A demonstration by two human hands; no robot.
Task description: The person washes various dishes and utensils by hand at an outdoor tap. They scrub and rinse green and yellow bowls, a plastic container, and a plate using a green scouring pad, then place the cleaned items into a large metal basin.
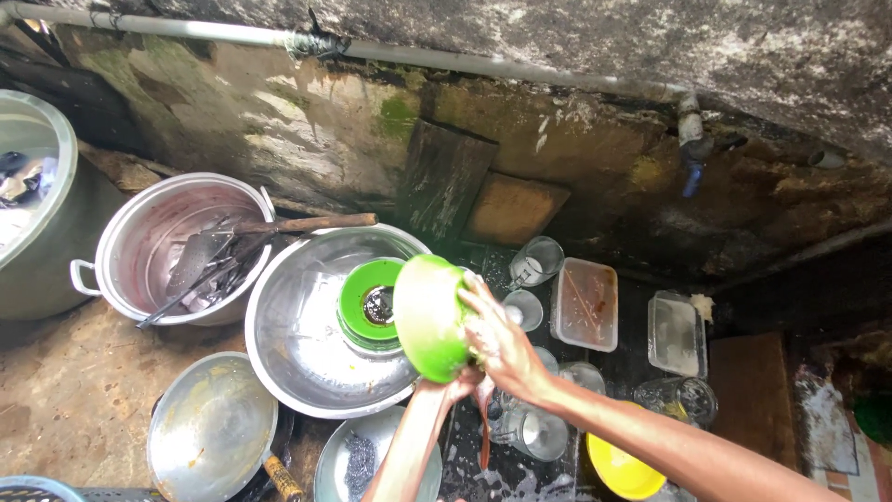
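Observation:
A green plastic bowl (pixel 427 318) is held tilted on its side above a large steel basin (pixel 297 349). My left hand (pixel 462 383) grips the bowl's lower rim from beneath. My right hand (pixel 497 339) presses against the bowl's right side, wet with suds; whether it holds a sponge is hidden. Inside the basin lies another green bowl (pixel 367 299) with dark residue at its centre.
A big steel pot (pixel 153 232) holds ladles and a wooden-handled utensil at the left. A pan lid (pixel 209 428), a steel scrubber (pixel 360 460), glasses (pixel 537 260), plastic containers (pixel 585 302), and a yellow bowl (pixel 621 465) lie around. A mossy wall with a pipe stands behind.

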